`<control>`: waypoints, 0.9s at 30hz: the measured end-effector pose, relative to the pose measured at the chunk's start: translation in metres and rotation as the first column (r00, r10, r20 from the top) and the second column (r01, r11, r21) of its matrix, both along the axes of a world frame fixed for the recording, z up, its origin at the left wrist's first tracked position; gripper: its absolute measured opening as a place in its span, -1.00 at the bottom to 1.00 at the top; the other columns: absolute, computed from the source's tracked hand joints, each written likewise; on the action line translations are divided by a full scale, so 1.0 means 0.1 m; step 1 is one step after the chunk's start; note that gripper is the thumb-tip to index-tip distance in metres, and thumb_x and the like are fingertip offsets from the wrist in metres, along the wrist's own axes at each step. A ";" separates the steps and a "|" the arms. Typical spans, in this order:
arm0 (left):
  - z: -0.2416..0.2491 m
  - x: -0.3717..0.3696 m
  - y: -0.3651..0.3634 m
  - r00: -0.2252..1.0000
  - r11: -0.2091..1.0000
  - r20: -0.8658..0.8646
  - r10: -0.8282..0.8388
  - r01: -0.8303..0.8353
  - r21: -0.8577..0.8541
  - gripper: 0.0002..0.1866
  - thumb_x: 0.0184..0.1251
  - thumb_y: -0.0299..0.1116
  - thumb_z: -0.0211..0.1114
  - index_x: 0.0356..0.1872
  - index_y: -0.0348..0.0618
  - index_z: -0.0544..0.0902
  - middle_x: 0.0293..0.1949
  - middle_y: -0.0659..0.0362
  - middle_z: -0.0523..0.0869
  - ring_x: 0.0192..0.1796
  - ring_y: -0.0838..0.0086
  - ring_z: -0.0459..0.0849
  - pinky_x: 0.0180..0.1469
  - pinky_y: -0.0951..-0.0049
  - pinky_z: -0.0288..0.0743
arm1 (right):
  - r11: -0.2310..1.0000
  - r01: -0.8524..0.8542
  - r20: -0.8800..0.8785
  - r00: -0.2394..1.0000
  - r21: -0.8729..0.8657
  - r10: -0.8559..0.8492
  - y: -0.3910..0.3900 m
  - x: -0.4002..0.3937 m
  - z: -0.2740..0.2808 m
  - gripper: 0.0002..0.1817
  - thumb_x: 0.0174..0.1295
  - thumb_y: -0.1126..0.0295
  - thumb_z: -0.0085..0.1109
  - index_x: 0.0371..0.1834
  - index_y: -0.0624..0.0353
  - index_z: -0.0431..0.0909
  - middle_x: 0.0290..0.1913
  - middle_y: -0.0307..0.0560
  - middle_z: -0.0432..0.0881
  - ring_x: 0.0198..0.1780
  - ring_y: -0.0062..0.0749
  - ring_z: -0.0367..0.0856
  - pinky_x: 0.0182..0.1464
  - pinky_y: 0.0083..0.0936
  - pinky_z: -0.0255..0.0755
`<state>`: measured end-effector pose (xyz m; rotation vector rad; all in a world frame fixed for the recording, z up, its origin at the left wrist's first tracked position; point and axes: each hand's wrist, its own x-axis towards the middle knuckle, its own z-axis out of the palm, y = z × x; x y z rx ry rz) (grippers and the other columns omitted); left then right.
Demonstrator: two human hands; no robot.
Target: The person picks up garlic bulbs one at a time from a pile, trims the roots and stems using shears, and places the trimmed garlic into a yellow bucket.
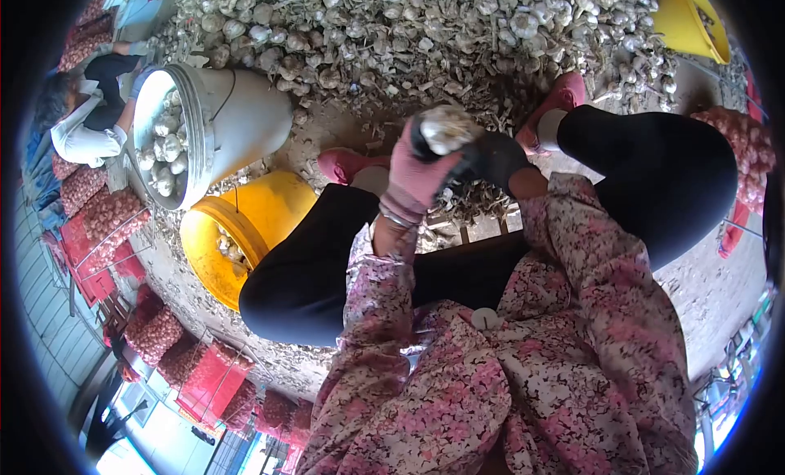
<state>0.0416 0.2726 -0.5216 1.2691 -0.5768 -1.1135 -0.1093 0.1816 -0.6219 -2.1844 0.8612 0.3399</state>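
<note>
My left hand [414,166], in a pink glove with dark fingertips, is closed around a garlic bulb [446,130] raised in front of my knees. My right hand [496,160], in a dark glove, is curled close below and to the right of the bulb. Whatever it grips, if anything, is lost in the dark of the glove. Beneath my hands lie dry stalks and peelings [474,199] on the ground between my legs.
A large heap of garlic [392,38] spreads ahead. To my left stand a yellow bucket [282,201] and a white bucket [249,115], both holding bulbs. Another yellow bucket [683,25] is far right. Red mesh sacks [155,336] line the left; a person [90,123] sits there.
</note>
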 end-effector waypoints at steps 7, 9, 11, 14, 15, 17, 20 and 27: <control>-0.26 0.62 0.28 0.786 0.968 -0.592 0.178 -0.249 -0.039 -0.71 0.32 -0.36 0.22 0.03 -0.15 0.51 0.00 0.11 0.61 0.08 0.31 0.59 0.14 0.28 0.49 | 0.858 0.309 0.114 0.916 0.411 -0.384 0.26 0.09 0.60 -0.60 0.20 0.14 0.25 -0.05 0.21 0.51 -0.23 -0.06 0.64 -0.17 -0.44 0.61 -0.15 -0.39 0.46; -0.11 0.48 0.26 0.528 0.927 -0.832 0.171 -0.372 -0.046 -0.74 0.33 -0.30 0.22 0.00 -0.09 0.53 -0.02 0.18 0.62 0.10 0.33 0.57 0.14 0.32 0.46 | 0.831 0.297 0.188 0.886 0.471 -0.424 0.38 0.04 0.71 -0.50 0.18 0.07 0.25 0.04 0.20 0.47 -0.16 0.02 0.63 -0.11 -0.30 0.61 -0.06 -0.36 0.45; -0.06 0.35 0.27 0.542 0.953 -0.838 0.063 -0.282 -0.110 -0.69 0.35 -0.27 0.20 0.04 -0.14 0.51 0.02 0.15 0.61 0.09 0.31 0.57 0.16 0.33 0.44 | 0.796 0.285 0.252 0.845 0.534 -0.472 0.43 0.04 0.77 -0.40 0.16 0.00 0.24 0.13 0.20 0.42 -0.09 0.10 0.62 -0.04 -0.17 0.61 0.02 -0.34 0.45; -0.13 0.17 0.34 0.553 0.972 -0.828 -0.093 -0.129 -0.195 -0.68 0.34 -0.27 0.21 0.06 -0.15 0.52 0.06 0.16 0.60 0.11 0.29 0.57 0.18 0.32 0.43 | 0.807 0.225 0.371 0.799 0.546 -0.473 0.42 0.05 0.82 -0.45 0.16 0.02 0.25 0.08 0.20 0.49 -0.21 0.04 0.65 -0.17 -0.31 0.62 -0.06 -0.42 0.47; -0.17 0.12 0.33 0.560 0.967 -0.822 -0.102 -0.136 -0.213 -0.69 0.34 -0.28 0.21 0.05 -0.14 0.56 0.02 0.15 0.63 0.10 0.29 0.58 0.17 0.33 0.44 | 0.807 0.229 0.374 0.795 0.544 -0.478 0.41 0.02 0.85 -0.45 0.16 0.02 0.25 0.08 0.20 0.49 -0.21 0.04 0.65 -0.17 -0.31 0.62 -0.06 -0.42 0.47; -0.07 0.06 0.33 0.576 0.982 -0.818 0.015 -0.164 -0.097 -0.74 0.32 -0.28 0.24 -0.03 -0.10 0.57 -0.04 0.20 0.64 0.05 0.36 0.59 0.10 0.38 0.46 | 0.778 0.266 0.228 0.858 0.569 -0.460 0.34 0.01 0.99 -0.56 0.16 0.06 0.25 -0.12 0.23 0.58 -0.38 -0.01 0.65 -0.31 -0.38 0.62 -0.18 -0.40 0.46; -0.07 0.17 0.34 0.576 0.980 -0.811 0.103 -0.198 -0.016 -0.77 0.30 -0.29 0.27 -0.07 -0.08 0.59 -0.10 0.26 0.64 -0.01 0.44 0.61 0.05 0.45 0.48 | 0.826 0.279 0.148 0.907 0.491 -0.394 0.29 0.01 1.04 -0.61 0.17 0.08 0.23 -0.27 0.25 0.60 -0.51 -0.04 0.62 -0.44 -0.40 0.58 -0.26 -0.37 0.43; 0.15 0.66 0.29 0.695 0.960 -0.673 0.252 -0.265 0.085 -0.75 0.36 -0.22 0.19 -0.09 -0.16 0.56 -0.12 0.17 0.67 -0.11 0.37 0.63 -0.04 0.35 0.51 | 0.765 0.109 0.326 0.860 0.635 -0.392 0.34 0.29 0.83 -0.52 0.18 0.11 0.25 0.02 0.23 0.46 -0.21 0.01 0.61 -0.20 -0.35 0.56 -0.10 -0.40 0.44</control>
